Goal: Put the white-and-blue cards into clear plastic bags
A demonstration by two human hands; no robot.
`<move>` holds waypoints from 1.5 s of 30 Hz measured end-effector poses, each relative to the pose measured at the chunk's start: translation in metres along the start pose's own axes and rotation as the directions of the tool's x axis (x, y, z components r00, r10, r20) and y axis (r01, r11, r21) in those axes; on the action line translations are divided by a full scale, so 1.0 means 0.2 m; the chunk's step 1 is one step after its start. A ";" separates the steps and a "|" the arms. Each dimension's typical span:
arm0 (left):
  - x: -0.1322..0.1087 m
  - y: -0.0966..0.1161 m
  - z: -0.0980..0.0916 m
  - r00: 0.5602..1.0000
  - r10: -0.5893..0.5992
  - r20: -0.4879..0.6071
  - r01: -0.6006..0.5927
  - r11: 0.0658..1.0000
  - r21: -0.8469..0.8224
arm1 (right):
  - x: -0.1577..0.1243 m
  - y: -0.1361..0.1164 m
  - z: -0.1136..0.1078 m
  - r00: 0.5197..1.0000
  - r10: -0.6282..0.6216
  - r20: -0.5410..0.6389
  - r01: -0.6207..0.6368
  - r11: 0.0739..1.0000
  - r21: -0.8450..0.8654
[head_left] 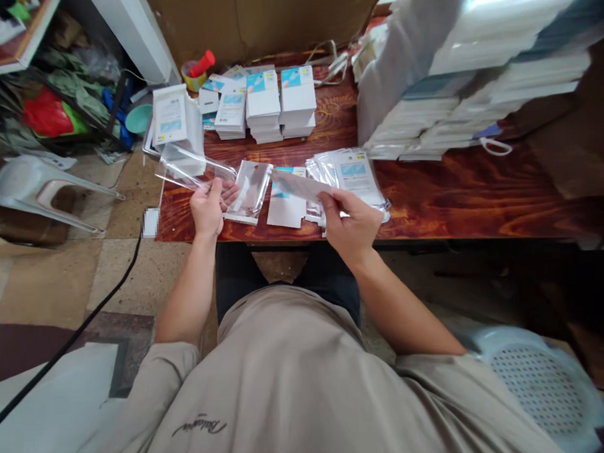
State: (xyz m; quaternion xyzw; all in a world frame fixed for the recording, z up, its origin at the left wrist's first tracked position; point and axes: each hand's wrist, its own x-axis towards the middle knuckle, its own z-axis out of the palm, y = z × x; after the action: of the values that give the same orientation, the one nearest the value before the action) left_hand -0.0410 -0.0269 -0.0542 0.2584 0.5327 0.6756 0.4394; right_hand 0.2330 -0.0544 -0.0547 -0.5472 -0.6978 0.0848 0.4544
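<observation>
My left hand is closed on a clear plastic sleeve that juts up and to the left over the table's left edge. My right hand pinches a white and blue card pack, its far end pointing toward the left hand. Between the hands another clear bag lies flat on the red wooden table. A fanned pile of bagged packs lies just beyond my right hand.
Stacks of white and blue boxes stand at the back. A tall heap of white packets fills the right side. A tape roll sits by a cardboard sheet. An overturned plastic chair and a black cable are on the floor.
</observation>
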 end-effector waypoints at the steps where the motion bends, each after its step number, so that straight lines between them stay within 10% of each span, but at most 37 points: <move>1: -0.01 0.00 0.01 1.000 0.001 0.010 -0.001 1.000 -0.002 | -0.01 0.00 0.00 0.999 -0.031 0.013 0.031 1.000 0.001; 8: -0.02 0.00 0.02 1.000 0.005 -0.029 -0.006 1.000 -0.027 | -0.07 -0.03 0.09 0.771 -0.283 0.571 0.355 0.935 -0.016; 13: -0.06 0.03 0.03 0.999 -0.011 -0.040 0.009 0.999 -0.030 | -0.04 -0.10 0.00 0.991 -0.015 0.132 -0.008 0.985 0.171; 16: -0.09 0.04 0.06 1.000 -0.007 -0.001 0.007 0.998 -0.069 | -0.01 -0.16 -0.03 0.943 0.330 0.042 -0.310 0.825 0.472; 19: -0.13 0.04 0.10 0.998 -0.013 0.058 0.019 0.995 -0.101 | 0.02 -0.18 -0.01 0.878 0.425 0.220 -0.465 0.644 0.607; 23: -0.21 0.02 0.14 0.993 -0.006 0.119 0.017 0.995 -0.097 | 0.03 -0.16 0.09 0.838 0.516 0.179 -0.495 0.581 0.646; 29: -0.29 0.01 0.18 0.989 0.010 0.145 0.002 0.996 -0.085 | -0.05 -0.21 0.15 0.845 0.506 0.172 -0.464 0.536 0.705; 35: -0.36 0.06 0.08 0.966 -0.023 0.257 0.040 0.997 -0.062 | -0.13 -0.15 0.08 0.746 0.085 0.660 -0.602 0.511 0.614; 39: -0.50 0.03 0.00 0.910 -0.160 0.382 0.114 0.983 0.142 | -0.20 -0.18 0.13 0.827 0.172 0.536 -0.553 0.422 0.718; 45: -0.56 0.04 0.04 0.807 -0.330 0.490 0.074 0.879 0.471 | -0.17 -0.20 0.03 0.823 0.248 0.511 -0.563 0.473 0.678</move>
State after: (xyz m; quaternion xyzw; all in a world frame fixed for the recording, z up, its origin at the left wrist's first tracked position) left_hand 0.0166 -0.1204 -0.0317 0.4743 0.5418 0.3838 0.5780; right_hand 0.2012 -0.0962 -0.0508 -0.4075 -0.4949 0.5923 0.4881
